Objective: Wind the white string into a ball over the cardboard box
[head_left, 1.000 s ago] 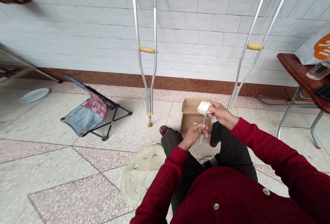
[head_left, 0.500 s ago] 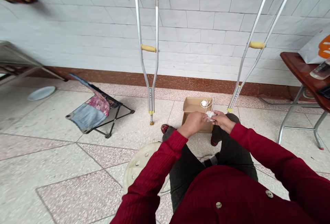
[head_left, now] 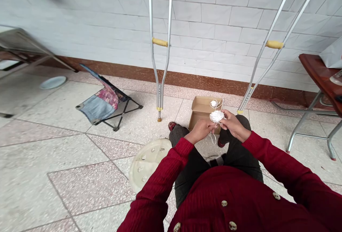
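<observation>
My right hand [head_left: 233,124] has its fingers closed round the side of a bundle of white cord [head_left: 217,116], wound in many loops. Just left of and below it, my left hand [head_left: 202,130] is pinched on the cord, close to the right fingertips. A loose loop of cord [head_left: 213,138] hangs beneath the left fingers. Behind both hands, an open cardboard box [head_left: 201,117] rests on the floor between my feet. On its raised flap side lies a smaller white ball [head_left: 214,103] with cord around it. The hands hide part of the box's inside.
Two metal crutches, one left [head_left: 159,96] and one right [head_left: 248,94], lean on the tiled wall. A folding chair [head_left: 98,107] and a pale plastic stool [head_left: 148,160] are to my left. A red-brown table [head_left: 316,71] stands right, carrying a bag.
The white bundle has turned and come up into fuller view above the fingers. My left hand has dropped slightly, and a loop of cord now dangles below it. The whole view has shifted.
</observation>
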`<action>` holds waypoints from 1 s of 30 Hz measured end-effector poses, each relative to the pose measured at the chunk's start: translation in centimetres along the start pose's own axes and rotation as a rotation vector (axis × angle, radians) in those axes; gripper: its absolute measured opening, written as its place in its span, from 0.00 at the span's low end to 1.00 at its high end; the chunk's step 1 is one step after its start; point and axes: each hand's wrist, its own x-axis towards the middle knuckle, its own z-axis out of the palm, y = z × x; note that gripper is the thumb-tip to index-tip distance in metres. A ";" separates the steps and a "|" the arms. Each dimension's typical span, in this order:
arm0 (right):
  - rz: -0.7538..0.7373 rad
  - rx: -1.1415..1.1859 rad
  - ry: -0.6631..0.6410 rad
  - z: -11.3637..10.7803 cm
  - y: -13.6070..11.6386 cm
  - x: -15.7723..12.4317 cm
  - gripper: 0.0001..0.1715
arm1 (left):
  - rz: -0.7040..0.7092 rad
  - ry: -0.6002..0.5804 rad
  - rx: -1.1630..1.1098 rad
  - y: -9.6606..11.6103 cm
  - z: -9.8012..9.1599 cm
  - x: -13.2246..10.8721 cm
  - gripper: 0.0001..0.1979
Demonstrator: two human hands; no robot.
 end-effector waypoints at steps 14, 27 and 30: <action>-0.643 -0.830 -0.081 -1.9 -1.8 -2.7 0.32 | 0.006 -0.010 0.125 1.2 1.4 -0.2 0.17; -0.231 -0.058 0.079 -2.5 -1.1 0.2 0.25 | 0.062 0.056 -0.131 3.4 0.9 -0.7 0.20; -0.193 0.005 0.222 -3.0 -0.8 2.8 0.22 | 0.061 -0.002 -0.280 3.7 1.2 -1.3 0.20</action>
